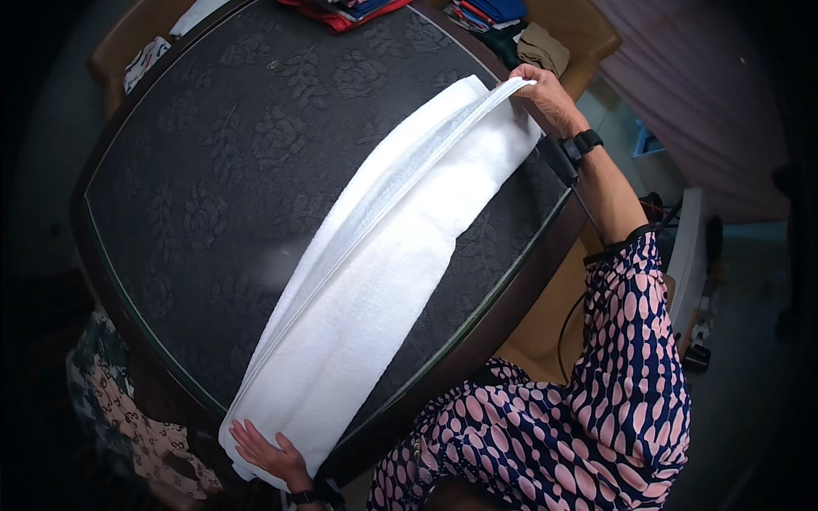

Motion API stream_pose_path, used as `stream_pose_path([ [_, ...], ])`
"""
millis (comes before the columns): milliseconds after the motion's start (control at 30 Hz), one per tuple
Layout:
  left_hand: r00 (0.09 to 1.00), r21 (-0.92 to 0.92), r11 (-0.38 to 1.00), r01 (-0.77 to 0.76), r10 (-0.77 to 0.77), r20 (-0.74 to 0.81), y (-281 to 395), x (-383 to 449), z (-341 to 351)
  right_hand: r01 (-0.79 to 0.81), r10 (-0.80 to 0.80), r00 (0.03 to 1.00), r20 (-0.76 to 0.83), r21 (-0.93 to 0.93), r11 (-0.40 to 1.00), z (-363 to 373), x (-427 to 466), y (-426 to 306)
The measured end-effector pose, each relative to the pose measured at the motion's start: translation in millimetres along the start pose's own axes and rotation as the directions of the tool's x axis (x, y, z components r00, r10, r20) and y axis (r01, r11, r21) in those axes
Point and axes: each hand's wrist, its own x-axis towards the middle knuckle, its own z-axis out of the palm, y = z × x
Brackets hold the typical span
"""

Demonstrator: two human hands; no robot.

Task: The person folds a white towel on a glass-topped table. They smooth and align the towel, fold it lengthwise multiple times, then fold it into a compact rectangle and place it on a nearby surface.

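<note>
A long white towel (390, 274), folded lengthwise, lies diagonally across a dark table (211, 160) with a raised floral pattern. My right hand (542, 92) pinches the upper layer at the towel's far right end. Between the two ends that layer's edge stands raised, and a greyish strip of the inside shows beneath it. At the near left end, my left hand (268, 450) rests palm down on the towel, thumb spread from the fingers. This end of the towel reaches over the table's edge.
Folded clothes (348, 13) lie on the table's far edge. More folded garments (543, 51) sit on a brown chair (591, 38) beyond it. Patterned fabric (140, 409) lies beside the table at the left. A dark cable (565, 332) hangs near my right arm.
</note>
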Motion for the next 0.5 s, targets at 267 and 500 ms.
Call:
stream_pose_path([
  [267,1.0,-0.001,1.0,-0.014,0.014,0.021,-2,1,-1,0.206,-0.153,0.932,-0.328,0.134,0.969,2,-61,-37],
  [500,0.999,-0.015,1.0,0.012,-0.012,0.031,-2,4,-3,0.334,-0.449,0.852,-0.269,-0.382,0.862,6,-28,-34],
])
